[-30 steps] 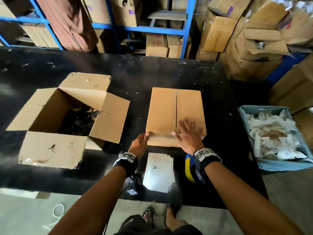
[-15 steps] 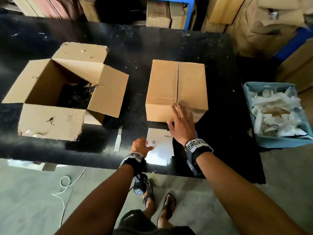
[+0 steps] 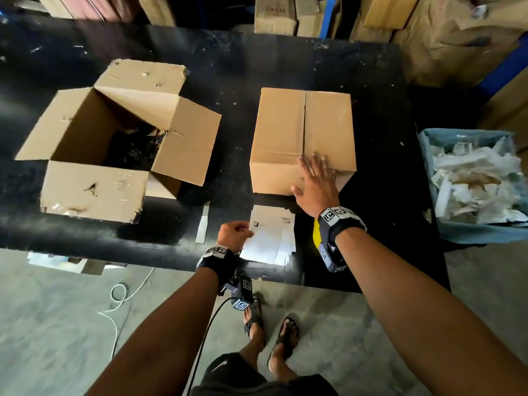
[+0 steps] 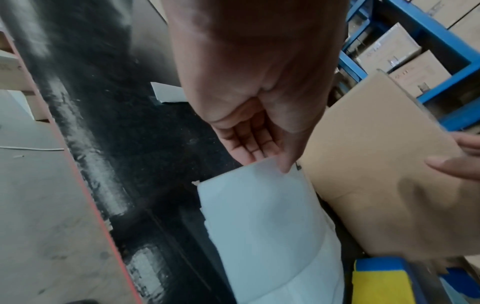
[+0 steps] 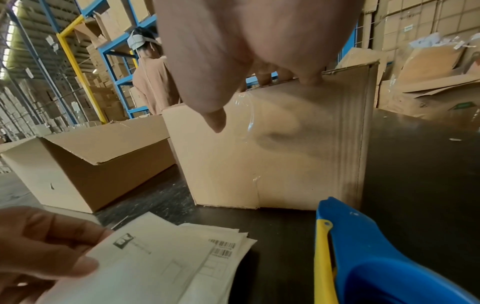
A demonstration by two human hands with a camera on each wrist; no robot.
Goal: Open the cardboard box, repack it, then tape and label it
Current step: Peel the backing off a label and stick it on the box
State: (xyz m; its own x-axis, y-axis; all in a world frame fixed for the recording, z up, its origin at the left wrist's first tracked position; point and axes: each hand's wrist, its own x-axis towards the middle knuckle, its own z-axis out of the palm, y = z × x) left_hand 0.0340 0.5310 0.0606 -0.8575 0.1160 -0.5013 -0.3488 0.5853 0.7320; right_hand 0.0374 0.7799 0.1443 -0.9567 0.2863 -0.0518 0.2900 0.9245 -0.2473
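Observation:
A closed cardboard box (image 3: 303, 132) with clear tape along its seam stands on the black table (image 3: 234, 70). My right hand (image 3: 315, 182) lies flat with spread fingers over its near top edge (image 5: 298, 131). A stack of white label sheets (image 3: 271, 235) lies on the table in front of the box. My left hand (image 3: 234, 234) pinches the top sheet (image 4: 259, 216) at its left corner, thumb on top (image 5: 85, 267). A blue and yellow tape dispenser (image 5: 363, 257) lies under my right wrist.
An open cardboard box (image 3: 114, 144) with dark contents sits at the table's left. A white strip (image 3: 203, 227) lies near the front edge. A blue bin (image 3: 474, 181) of paper scraps stands at the right. Stacked cartons and blue racks surround; a person (image 5: 153, 82) stands behind.
My left hand has left the box's near edge and come back to the label stack, taking hold of the top sheet. My right hand stays flat on the box. The head view has tilted down.

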